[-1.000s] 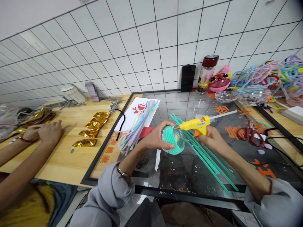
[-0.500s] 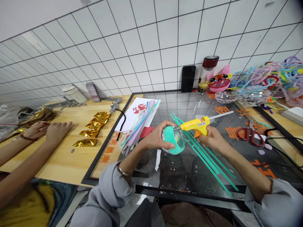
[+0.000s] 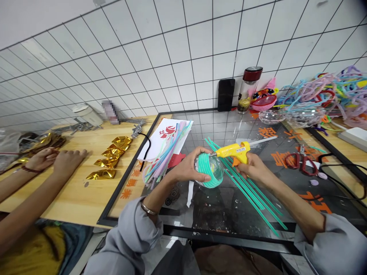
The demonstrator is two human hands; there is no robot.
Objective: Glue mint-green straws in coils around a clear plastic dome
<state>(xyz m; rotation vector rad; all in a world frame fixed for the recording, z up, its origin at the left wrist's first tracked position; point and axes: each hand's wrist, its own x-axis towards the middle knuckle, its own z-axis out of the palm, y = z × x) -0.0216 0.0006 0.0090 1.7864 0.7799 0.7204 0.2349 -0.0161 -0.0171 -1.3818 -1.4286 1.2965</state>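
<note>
My left hand (image 3: 187, 165) is closed around a clear plastic ball (image 3: 217, 170) that has green tube-like strips (image 3: 204, 168) wound round its side. In my right hand (image 3: 255, 166) is a yellow hot glue gun (image 3: 233, 151), gripped by its handle, with a pale glue stick (image 3: 262, 141) poking out of the back. The nozzle touches or nearly touches the top of the ball by the strips; I cannot tell which. Several loose green strips (image 3: 249, 194) lie on the dark glass tabletop under the glue gun.
Left of the ball, pastel strips (image 3: 169, 152) lie on white paper (image 3: 156, 139). Red-handled scissors (image 3: 302, 162) and black cables are on the right. A phone (image 3: 226, 94), a bottle (image 3: 249, 91) and tangled strips (image 3: 323, 95) line the wall. Another person's hands (image 3: 69, 164) rest near gold foil pieces (image 3: 111, 152).
The glue stick sticks out less behind the glue gun. My hands keep almost the same pose on the ball and gun. The other person's nearer hand has moved slightly right.
</note>
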